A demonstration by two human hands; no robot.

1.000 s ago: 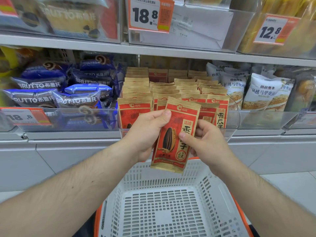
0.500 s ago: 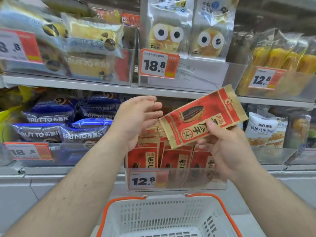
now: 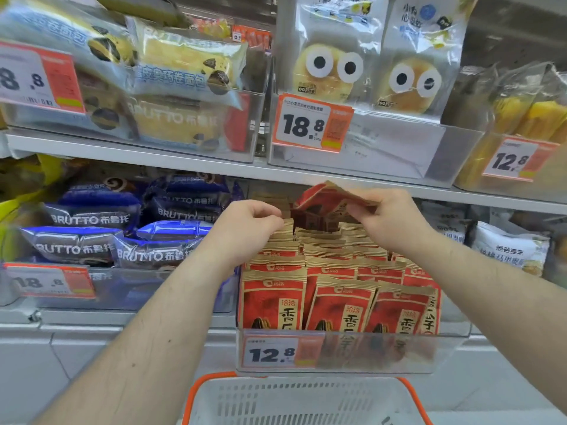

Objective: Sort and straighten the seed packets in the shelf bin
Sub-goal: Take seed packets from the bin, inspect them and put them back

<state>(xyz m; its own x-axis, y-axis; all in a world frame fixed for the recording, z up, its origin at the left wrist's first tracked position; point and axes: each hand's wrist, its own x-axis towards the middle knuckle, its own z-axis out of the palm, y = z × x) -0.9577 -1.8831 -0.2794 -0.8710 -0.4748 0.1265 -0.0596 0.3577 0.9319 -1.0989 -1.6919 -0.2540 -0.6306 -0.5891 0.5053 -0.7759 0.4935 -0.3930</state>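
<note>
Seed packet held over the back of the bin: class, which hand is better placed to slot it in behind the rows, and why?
Right. The right hand already pinches the seed packet above the back rows of the bin. The left hand holds no packet and rests at the rows' left edge, better suited to steadying them.

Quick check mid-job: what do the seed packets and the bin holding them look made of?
Seed packets: apparently kraft-style paper or paper-look film, matte tan edges with ribbed seals, printed red fronts. Bin: clear, glossy rigid plastic by the look; packets show through its front wall, which carries a price tag.
</note>
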